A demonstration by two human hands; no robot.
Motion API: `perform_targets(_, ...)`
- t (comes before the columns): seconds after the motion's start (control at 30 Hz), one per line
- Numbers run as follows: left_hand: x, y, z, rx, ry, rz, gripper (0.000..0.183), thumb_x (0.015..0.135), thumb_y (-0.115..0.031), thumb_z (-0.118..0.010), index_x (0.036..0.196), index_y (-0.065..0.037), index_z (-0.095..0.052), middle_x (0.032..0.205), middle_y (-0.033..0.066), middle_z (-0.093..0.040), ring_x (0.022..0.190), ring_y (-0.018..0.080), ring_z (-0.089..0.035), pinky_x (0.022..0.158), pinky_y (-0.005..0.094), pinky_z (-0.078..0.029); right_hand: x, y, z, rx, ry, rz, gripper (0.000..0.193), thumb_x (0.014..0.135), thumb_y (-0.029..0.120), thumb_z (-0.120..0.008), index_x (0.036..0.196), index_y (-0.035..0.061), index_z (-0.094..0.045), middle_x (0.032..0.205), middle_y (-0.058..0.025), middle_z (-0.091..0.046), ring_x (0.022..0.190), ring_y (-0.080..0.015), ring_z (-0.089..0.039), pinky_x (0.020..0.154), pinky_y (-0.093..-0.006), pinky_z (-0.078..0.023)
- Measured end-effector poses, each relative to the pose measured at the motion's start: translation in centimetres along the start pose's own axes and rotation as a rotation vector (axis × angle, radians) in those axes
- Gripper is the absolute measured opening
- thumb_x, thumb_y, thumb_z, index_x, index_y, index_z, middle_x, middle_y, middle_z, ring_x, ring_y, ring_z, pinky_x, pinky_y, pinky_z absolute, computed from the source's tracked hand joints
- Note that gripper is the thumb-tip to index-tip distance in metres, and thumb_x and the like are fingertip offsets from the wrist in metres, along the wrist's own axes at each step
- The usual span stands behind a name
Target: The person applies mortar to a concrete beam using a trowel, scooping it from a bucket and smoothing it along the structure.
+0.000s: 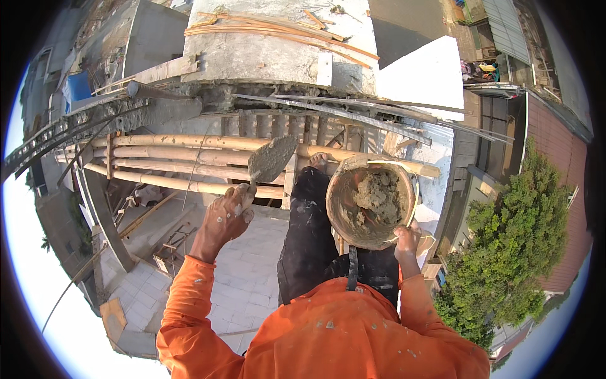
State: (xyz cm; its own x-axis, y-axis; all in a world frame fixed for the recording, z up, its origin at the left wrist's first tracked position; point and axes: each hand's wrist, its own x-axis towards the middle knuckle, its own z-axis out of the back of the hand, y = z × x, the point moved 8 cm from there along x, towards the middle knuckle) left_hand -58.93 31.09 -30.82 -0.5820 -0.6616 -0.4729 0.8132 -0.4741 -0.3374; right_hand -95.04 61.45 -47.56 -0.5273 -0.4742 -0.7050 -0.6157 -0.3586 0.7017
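Observation:
My left hand is wrapped round the handle of a trowel. The trowel's pointed blade is coated in grey mortar and tilts up over the bamboo poles. In front of my right thigh hangs a round bucket, its inside smeared with mortar. A lump of wet mortar lies in it. My right hand grips the bucket's rim at its near right side, where the thin pale handle also runs. The fingers under the rim are partly hidden.
Several bamboo poles lie side by side as a platform, and my bare foot rests there. Beyond runs a rough concrete edge with steel bars. Timber strips lie on the slab. Far below left is a tiled floor; a tree stands right.

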Motion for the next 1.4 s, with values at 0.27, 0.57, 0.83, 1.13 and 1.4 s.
perform_targets(0.27,8.2,-13.7,-16.5,-0.041,0.147,0.043,0.029,0.081,-0.016,-0.050,0.106,-0.002,-0.048,0.088,0.0151,-0.059,0.079,0.0288,-0.061,0.066,0.0377,-0.049,-2.0,4.8,-4.8,0.134,0.187,0.065,0.047,0.076,-0.001,-0.056,0.121,-0.0073,-0.045,0.078,-0.0072,-0.056,0.056,-0.0097,-0.048,0.052,-0.0226,-0.040)
perform_targets(0.57,4.1,-20.2,-19.2,-0.078,0.433,-0.171,0.041,0.081,-0.013,-0.047,0.119,0.000,-0.041,0.093,0.0185,-0.060,0.080,0.0324,-0.061,0.070,0.0412,-0.048,-0.9,9.1,-5.1,0.163,0.231,0.098,0.037,0.074,-0.006,-0.055,0.110,-0.0098,-0.049,0.070,-0.0049,-0.053,0.055,-0.0096,-0.047,0.051,-0.0231,-0.038)
perform_targets(0.83,11.4,-20.7,-18.0,0.214,0.228,-0.084,0.029,0.083,-0.011,-0.046,0.108,0.003,-0.046,0.089,0.0186,-0.059,0.077,0.0309,-0.061,0.064,0.0364,-0.049,-2.8,11.8,-5.2,-0.622,0.206,0.390,0.029,0.072,-0.002,-0.053,0.101,-0.0049,-0.055,0.067,0.0002,-0.047,0.058,-0.0079,-0.043,0.050,-0.0228,-0.035)
perform_targets(1.13,5.5,-20.3,-16.0,0.176,0.407,-0.081,0.029,0.083,-0.021,-0.051,0.104,-0.001,-0.048,0.090,0.0153,-0.058,0.082,0.0282,-0.061,0.065,0.0399,-0.050,0.4,8.8,-1.8,-0.181,0.121,0.306,0.014,0.070,-0.010,-0.051,0.067,0.0023,-0.045,0.064,0.0010,-0.046,0.057,-0.0046,-0.042,0.048,-0.0209,-0.036)
perform_targets(1.4,14.0,-20.2,-17.2,0.315,0.252,-0.024,0.030,0.079,-0.017,-0.053,0.102,0.003,-0.055,0.083,0.0192,-0.061,0.079,0.0286,-0.063,0.061,0.0383,-0.052,-3.9,8.4,-2.9,-0.185,0.076,0.346,0.013,0.076,-0.009,-0.050,0.086,-0.0009,-0.051,0.069,-0.0024,-0.048,0.056,-0.0075,-0.042,0.050,-0.0238,-0.038)
